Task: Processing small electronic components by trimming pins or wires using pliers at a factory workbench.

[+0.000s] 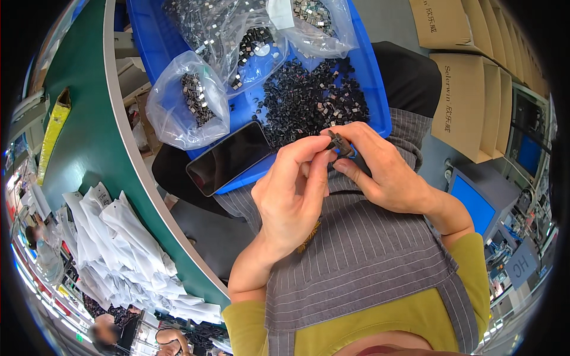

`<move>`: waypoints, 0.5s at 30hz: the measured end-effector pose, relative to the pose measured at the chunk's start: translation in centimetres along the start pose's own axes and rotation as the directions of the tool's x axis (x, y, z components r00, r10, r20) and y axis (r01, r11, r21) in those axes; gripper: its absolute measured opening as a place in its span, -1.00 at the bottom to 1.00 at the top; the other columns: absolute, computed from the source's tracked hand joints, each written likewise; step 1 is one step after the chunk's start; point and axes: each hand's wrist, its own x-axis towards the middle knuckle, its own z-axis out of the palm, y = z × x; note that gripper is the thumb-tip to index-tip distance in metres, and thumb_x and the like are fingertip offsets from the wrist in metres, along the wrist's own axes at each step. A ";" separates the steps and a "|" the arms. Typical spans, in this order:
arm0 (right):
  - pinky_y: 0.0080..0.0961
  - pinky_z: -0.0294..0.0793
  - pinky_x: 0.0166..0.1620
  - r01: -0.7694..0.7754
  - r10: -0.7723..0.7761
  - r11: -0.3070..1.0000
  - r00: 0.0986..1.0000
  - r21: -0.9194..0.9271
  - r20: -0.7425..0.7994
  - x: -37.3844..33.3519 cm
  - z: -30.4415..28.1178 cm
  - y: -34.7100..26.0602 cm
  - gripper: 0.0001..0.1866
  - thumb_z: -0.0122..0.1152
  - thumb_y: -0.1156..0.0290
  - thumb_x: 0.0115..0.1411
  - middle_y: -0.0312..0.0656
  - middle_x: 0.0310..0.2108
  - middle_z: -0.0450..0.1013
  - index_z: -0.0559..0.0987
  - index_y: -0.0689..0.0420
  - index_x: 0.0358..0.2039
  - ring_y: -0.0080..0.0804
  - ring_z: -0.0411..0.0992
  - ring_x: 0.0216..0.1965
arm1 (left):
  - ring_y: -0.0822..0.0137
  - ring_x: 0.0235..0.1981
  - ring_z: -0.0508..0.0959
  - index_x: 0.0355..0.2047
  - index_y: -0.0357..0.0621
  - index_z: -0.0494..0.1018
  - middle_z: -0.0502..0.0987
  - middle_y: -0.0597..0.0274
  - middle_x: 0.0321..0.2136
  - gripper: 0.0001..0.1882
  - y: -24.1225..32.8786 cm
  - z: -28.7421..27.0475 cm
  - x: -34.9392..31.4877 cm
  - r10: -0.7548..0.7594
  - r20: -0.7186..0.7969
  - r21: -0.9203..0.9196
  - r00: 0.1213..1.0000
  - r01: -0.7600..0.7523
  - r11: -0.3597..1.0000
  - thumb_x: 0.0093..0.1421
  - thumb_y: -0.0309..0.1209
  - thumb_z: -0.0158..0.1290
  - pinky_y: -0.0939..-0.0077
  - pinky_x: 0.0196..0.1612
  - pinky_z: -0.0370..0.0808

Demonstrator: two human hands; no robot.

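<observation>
At the left, a green counter (89, 127) carries a yellow strip (52, 139), pointing away from the person, and, nearer, a heap of white packets (122, 246); the small marks on them are too small to read. To the right of the counter is a blue tray (373, 68). On its left side stands a clear bag (190, 110) with small dark and shiny pieces inside, and a black phone (231, 157) lies slanted across the near left corner. A loose pile of dark pieces (306, 104) covers the right part of the tray.

The left hand (285, 190) pinches a small dark part (341, 145) with thumb and forefinger, almost closed. This part is above the near edge of the tray; its long axis seems to run from far left to near right, but which end is the front, I cannot tell. The right hand (389, 178) grasps it also, its fingers (356, 135) bent around the other side.

Farther right, cardboard boxes (469, 113) bear clear dark printing, and a grey sign (522, 264) shows large letters.
</observation>
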 end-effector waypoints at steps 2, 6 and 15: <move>-0.36 0.40 -0.15 -0.026 0.026 1.000 1.000 0.007 -0.001 -0.1 0.0 0.1 -0.59 0.13 0.59 0.11 -0.05 -0.19 0.35 0.32 0.26 0.00 -0.16 0.41 -0.21 | 0.61 -0.66 0.42 -0.16 -0.34 0.38 0.57 0.11 -0.41 -0.82 0.0 0.0 0.1 -0.015 0.012 -0.001 1.000 0.015 1.000 0.21 -0.67 -0.03 0.82 -0.63 0.31; -0.27 0.38 -0.16 -0.047 0.047 0.999 0.999 -0.022 -0.006 0.1 -0.1 -0.1 -0.66 0.17 0.54 0.08 -0.02 -0.27 0.38 0.37 0.26 -0.12 -0.08 0.38 -0.21 | 0.63 -0.68 0.39 -0.16 -0.33 0.37 0.56 0.14 -0.46 -0.83 0.0 0.0 0.3 -0.042 0.031 -0.026 0.999 0.043 0.999 0.22 -0.65 -0.05 0.82 -0.64 0.28; -0.28 0.42 -0.24 -0.047 0.047 0.999 0.998 0.007 0.028 -0.1 -0.3 -0.4 -0.74 0.16 0.53 0.10 -0.02 -0.31 0.43 0.37 0.25 -0.19 -0.04 0.44 -0.26 | 0.71 -0.62 0.27 -0.10 -0.31 0.37 0.29 0.48 -0.68 -0.73 -0.3 -2.4 3.3 -0.145 0.451 -0.223 0.881 0.269 0.937 0.17 -0.65 -0.14 0.77 -0.53 0.25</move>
